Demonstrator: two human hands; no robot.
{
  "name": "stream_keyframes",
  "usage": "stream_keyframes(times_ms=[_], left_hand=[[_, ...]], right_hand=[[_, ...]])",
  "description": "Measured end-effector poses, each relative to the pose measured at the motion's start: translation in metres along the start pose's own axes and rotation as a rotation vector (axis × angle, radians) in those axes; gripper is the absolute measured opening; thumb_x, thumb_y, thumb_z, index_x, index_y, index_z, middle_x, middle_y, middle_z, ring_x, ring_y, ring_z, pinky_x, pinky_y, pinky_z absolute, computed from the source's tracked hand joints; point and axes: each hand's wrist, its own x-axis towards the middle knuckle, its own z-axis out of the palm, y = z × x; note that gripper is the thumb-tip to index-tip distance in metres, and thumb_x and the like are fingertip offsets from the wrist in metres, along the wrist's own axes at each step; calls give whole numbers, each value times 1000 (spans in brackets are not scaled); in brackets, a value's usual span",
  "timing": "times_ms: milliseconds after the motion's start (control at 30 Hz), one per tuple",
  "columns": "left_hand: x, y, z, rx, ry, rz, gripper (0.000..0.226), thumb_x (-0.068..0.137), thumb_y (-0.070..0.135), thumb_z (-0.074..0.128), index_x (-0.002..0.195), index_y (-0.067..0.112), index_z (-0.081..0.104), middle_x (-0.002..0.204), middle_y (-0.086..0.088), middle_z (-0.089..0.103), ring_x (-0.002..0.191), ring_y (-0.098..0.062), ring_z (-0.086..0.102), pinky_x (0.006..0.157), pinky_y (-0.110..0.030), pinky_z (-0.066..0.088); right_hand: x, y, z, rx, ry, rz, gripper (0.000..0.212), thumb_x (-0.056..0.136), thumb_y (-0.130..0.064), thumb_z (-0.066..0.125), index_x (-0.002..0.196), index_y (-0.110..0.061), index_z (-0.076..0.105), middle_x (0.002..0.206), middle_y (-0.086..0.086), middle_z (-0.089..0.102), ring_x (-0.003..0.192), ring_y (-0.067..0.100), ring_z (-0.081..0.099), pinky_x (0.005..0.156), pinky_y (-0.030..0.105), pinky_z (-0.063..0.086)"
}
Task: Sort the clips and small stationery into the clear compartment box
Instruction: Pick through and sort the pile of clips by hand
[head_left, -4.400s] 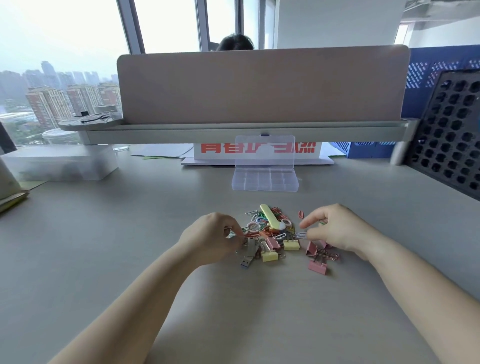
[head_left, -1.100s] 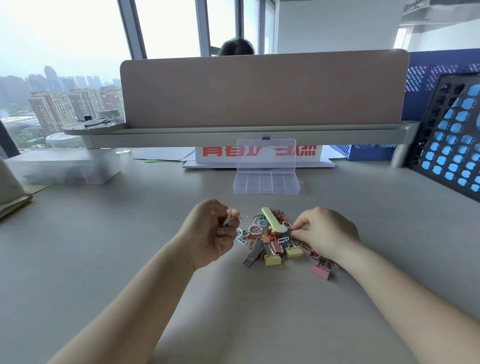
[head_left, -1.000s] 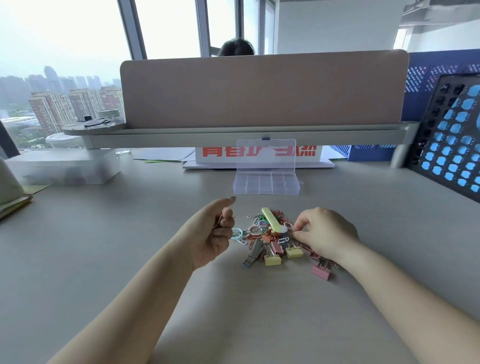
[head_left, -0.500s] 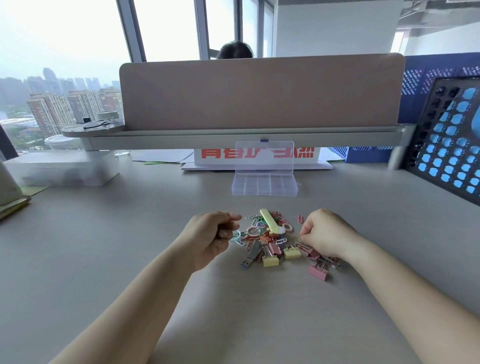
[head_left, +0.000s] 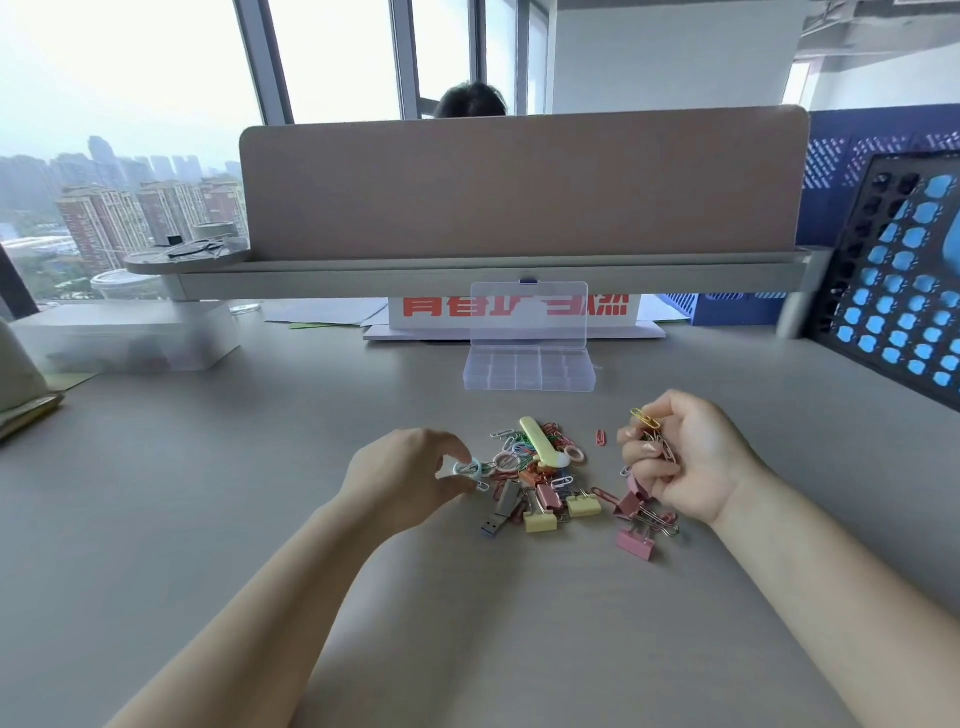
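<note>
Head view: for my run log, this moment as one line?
left hand: pinches teal ring clip | right hand: grips paper clips | compartment box: lid up | pile: unsorted

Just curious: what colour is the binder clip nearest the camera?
The binder clip is pink, clearest in the head view.

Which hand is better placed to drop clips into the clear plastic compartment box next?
Probably the right hand: it grips a bunch of metal paper clips, ready to carry. The left hand only pinches one pale-blue ring.
</note>
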Motion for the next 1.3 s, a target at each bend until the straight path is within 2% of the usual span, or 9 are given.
stream_keyframes(times_ms=[167,367,533,633,733,833,1033,1133,1300], left_hand=[[2,0,6,34,65,16,18,92,41,51,103,38,65,78,9,52,85,-18,57,59,-25,35],[4,-5,12,19,107,42,16,95,33,47,98,33,63,85,9,57,87,-18,58,59,-25,33],[6,-7,12,-19,178,0,20,96,34,45,107,33,62,96,9,64,93,-17,59,61,-25,34],[4,-12,7,-56,131,8,18,93,37,52,108,36,62,73,10,52,76,-15,52,57,-26,32],[4,-14,-1,-97,56,45,15,87,41,61,102,38,65,62,8,44,58,-6,42,49,-24,29],[2,-8,-2,-104,19,90,15,86,41,63,101,40,66,61,8,42,56,-6,41,48,-22,28],[0,7,5,3,-8,136,16,92,36,53,100,40,66,77,12,50,83,-14,54,59,-23,35],[1,9,7,18,-5,127,16,92,33,52,102,36,64,77,12,48,76,-13,48,61,-25,35],[0,11,8,-13,-42,111,16,92,31,51,104,28,62,79,9,47,87,-19,54,62,-26,33]], right_hand=[[-5,2,3,73,-8,-74,8,63,-8,39,71,-11,38,60,11,54,34,7,33,26,10,15],[1,6,1,-138,25,-124,24,87,-9,56,69,-16,43,63,0,45,34,3,31,26,12,13],[2,6,-5,-696,116,-297,29,82,-6,69,71,-18,45,49,-6,42,37,6,28,32,16,19],[-4,3,-8,-1143,113,-368,15,76,-11,77,78,-12,63,63,-1,53,53,12,44,49,22,35],[-8,3,-7,-1337,81,-339,12,70,-13,82,73,-10,70,63,2,65,60,15,56,60,27,44],[-8,5,-6,-1404,79,-297,8,70,-10,79,70,-9,71,63,4,72,62,17,64,66,30,52],[-7,8,0,-1597,112,-309,8,74,-14,72,68,-10,73,72,8,74,60,15,58,63,27,50],[-7,9,3,-1681,132,-296,9,76,-15,68,69,-10,73,75,10,74,63,18,59,66,30,53],[-6,12,8,-1787,182,-306,11,76,-14,61,68,-19,68,72,-3,71,74,17,65,69,30,54]])
